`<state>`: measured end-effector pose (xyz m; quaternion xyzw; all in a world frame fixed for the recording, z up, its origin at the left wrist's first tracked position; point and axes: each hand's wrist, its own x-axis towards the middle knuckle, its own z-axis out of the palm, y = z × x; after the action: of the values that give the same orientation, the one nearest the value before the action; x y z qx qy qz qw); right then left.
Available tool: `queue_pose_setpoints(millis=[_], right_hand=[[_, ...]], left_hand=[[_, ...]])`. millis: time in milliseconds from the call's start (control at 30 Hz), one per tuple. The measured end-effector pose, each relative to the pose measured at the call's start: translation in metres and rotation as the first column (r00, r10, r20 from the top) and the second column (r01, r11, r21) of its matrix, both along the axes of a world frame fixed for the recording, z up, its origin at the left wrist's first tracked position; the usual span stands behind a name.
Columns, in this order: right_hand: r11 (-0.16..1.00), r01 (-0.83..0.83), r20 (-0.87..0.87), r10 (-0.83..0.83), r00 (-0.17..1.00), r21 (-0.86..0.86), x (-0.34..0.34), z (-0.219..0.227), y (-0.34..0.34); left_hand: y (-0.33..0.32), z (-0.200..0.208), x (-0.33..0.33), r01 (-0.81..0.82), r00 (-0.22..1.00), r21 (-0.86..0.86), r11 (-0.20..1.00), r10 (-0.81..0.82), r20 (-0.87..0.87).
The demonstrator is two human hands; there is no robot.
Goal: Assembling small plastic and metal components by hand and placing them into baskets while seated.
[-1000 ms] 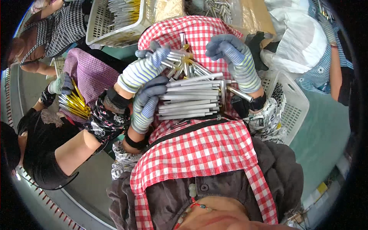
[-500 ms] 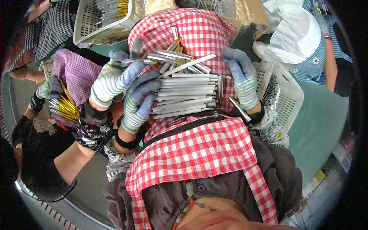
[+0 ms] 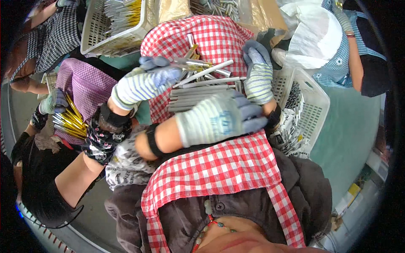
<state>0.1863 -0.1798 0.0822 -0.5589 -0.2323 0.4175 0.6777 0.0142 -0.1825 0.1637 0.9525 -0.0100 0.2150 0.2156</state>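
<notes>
My left hand [image 3: 221, 118], in a striped work glove with grey-blue fingers, reaches palm down across the near part of a row of pale grey tubes [image 3: 198, 93]. Its fingers stretch rightward, a little blurred; what lies under them is hidden. At the row's right end, my right hand [image 3: 258, 74] stands with fingers extended upward. The row lies crosswise on red-and-white checked cloth [image 3: 202, 31]. A loose pile of silver and gold tubes [image 3: 196, 63] lies just beyond, with one white tube slanting over it. A co-worker's gloved hand [image 3: 145, 82] reaches the pile from the left.
A pale crate [image 3: 95, 31] at the far left holds silver and gold tubes. Another white crate [image 3: 314, 109] stands at my right with tubes in it. A co-worker's hand [image 3: 55, 103] is beside a gold-and-silver bundle [image 3: 69, 120]. The green tabletop [image 3: 354, 122] extends right.
My left hand has left the row's left end and swung right across its near part. My right hand has shifted slightly left and away. The co-worker's hand has moved right toward the pile.
</notes>
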Motion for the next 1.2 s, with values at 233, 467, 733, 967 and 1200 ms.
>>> queue_pose_setpoints(millis=[233,467,733,967,1200], right_hand=[[0.994,-0.105,0.138,0.102,0.985,0.015,0.010,-0.007,-0.006],[0.935,-0.334,0.280,0.355,0.892,-0.119,0.025,0.015,-0.027],[0.891,-0.419,0.907,0.312,0.282,-0.176,0.028,0.033,-0.058],[0.779,-0.389,0.804,0.577,0.141,-0.491,0.016,0.050,-0.067],[0.783,-0.337,0.752,0.610,0.250,-0.524,0.013,0.049,-0.060]], left_hand=[[-0.007,-0.031,0.017,0.118,0.993,0.013,0.993,-0.118,-0.006],[-0.004,-0.024,0.005,0.049,0.995,0.049,0.998,-0.054,0.090],[0.029,0.029,-0.065,-0.278,0.944,-0.309,0.909,0.318,0.086],[0.021,0.012,-0.107,-0.432,0.823,-0.620,0.655,0.567,0.026],[0.019,-0.006,-0.116,-0.406,0.735,-0.731,0.549,0.671,0.096]])
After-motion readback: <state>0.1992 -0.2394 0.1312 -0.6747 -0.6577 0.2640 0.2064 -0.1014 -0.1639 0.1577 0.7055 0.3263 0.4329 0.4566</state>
